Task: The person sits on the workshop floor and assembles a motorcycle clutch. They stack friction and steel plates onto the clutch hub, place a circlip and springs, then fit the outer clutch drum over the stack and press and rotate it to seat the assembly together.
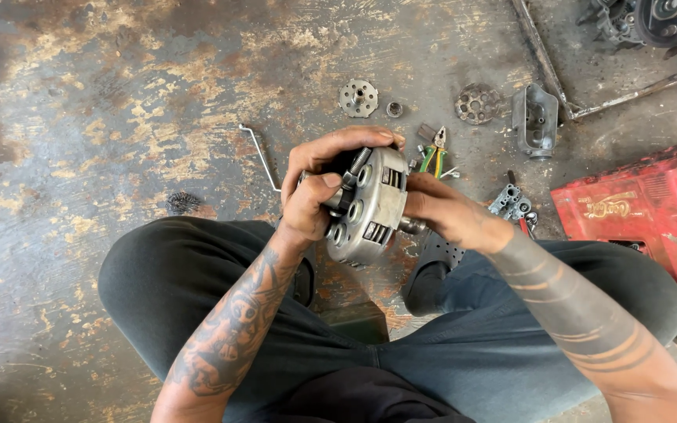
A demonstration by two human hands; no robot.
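Observation:
A round grey metal clutch assembly (370,207) with holes and a coil spring on its face is held above my lap. My left hand (319,184) wraps its left side and top, thumb pressing near the spring. My right hand (444,211) grips the right edge, fingers on the rim. Both forearms are tattooed. I sit on a low seat, knees apart, over a stained concrete floor.
On the floor beyond lie a toothed round plate (358,98), a small ring (394,109), a perforated disc (477,103), a metal housing (535,119), green-handled pliers (435,153), a bent rod (262,157) and a small grey part (513,204). A red crate (640,211) stands at right.

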